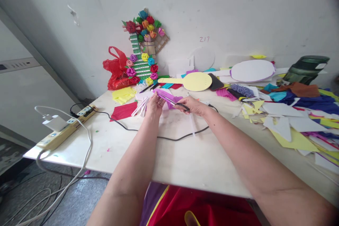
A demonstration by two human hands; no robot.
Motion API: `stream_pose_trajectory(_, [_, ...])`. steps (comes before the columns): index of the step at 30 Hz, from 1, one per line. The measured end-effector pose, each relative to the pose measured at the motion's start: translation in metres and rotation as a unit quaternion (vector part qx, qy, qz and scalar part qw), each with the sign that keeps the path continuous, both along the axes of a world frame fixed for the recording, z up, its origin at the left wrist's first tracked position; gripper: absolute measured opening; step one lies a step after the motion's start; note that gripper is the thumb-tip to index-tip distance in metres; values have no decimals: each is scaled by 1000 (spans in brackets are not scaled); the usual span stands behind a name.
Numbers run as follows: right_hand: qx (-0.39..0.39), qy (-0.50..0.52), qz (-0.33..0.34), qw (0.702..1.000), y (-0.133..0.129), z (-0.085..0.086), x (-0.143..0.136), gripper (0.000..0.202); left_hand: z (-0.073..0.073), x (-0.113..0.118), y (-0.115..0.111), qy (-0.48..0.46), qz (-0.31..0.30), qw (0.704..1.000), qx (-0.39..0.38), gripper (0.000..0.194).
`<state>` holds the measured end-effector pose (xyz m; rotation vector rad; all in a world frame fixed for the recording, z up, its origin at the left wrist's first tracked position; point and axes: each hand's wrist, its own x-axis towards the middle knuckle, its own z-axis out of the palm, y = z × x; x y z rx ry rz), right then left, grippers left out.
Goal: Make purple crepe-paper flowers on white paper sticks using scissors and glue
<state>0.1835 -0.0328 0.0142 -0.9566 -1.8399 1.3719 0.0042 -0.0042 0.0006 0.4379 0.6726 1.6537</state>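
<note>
My left hand [155, 105] pinches the left end of a sheet of purple crepe paper [173, 98] above the table. My right hand [192, 106] grips the dark handles of a pair of scissors [169, 99], whose blades lie along the purple paper and point toward my left hand. Whether the blades are parted is too small to tell. Several thin white paper sticks [140, 107] rest just left of my left hand, beside a red crepe paper piece [123, 111]. A translucent glue stick [192, 124] shows below my right hand.
A black cable [174, 139] loops across the table from a power strip [69, 127] at the left. Behind stand a flower-decorated green guitar shape [140, 65] and a red plastic bag [116, 72]. A yellow paddle shape [197, 81], paper scraps [288, 127] and a dark green bottle [304, 70] lie rightward.
</note>
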Motion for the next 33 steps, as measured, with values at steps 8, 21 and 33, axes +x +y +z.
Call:
stream_pose_trajectory(8, [-6, -20, 15, 1000, -2, 3, 1, 34, -2, -5, 3, -12, 10, 1000, -12, 5])
stream_pose_trajectory(21, [5, -27, 17, 999, -4, 5, 3, 36, -2, -2, 2, -3, 3, 1000, -19, 7])
stream_pose_trajectory(33, [10, -45, -9, 999, -3, 5, 0, 35, 3, 2, -4, -11, 8, 999, -37, 6])
